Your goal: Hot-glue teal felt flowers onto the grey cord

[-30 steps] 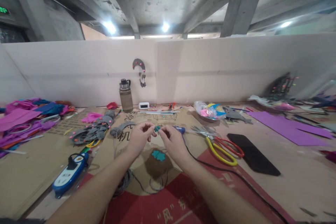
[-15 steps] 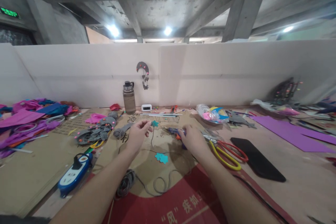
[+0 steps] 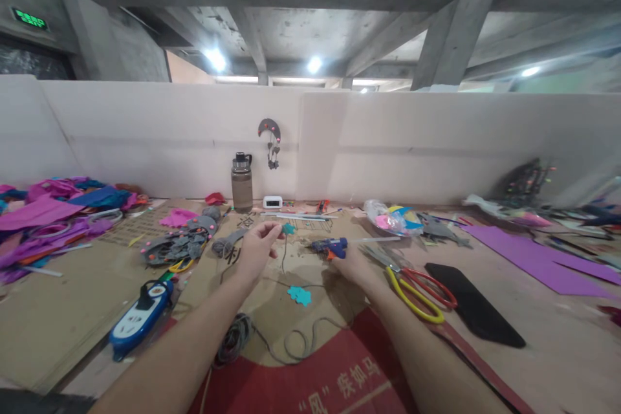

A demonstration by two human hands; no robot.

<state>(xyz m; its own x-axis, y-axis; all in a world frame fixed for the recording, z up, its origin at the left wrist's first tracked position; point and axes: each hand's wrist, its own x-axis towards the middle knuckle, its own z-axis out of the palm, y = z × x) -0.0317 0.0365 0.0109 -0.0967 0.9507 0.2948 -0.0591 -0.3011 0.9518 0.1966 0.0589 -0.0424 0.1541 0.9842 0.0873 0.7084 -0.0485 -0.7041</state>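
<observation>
My left hand [image 3: 255, 247] is raised over the cardboard work surface and pinches a small teal felt piece [image 3: 289, 229] with a thin grey cord [image 3: 284, 257] hanging from it. My right hand [image 3: 353, 263] is closed around the handle of a blue hot glue gun [image 3: 328, 246], lifting it just above the surface, nozzle pointing left. More teal felt cut-outs [image 3: 299, 295] lie flat on the cardboard between my forearms. A coil of grey cord [image 3: 234, 339] lies near my left forearm.
Yellow and red scissors [image 3: 417, 290] and a black phone [image 3: 473, 312] lie right of my right hand. A blue power strip [image 3: 140, 315], grey felt pieces [image 3: 177, 246], a water bottle [image 3: 241, 182] and purple sheets [image 3: 528, 250] surround the area. A white partition [image 3: 378, 145] stands behind.
My hands separated: the right one let go of the teal piece, reached right and picked up the glue gun. The left one keeps holding the teal piece with its cord.
</observation>
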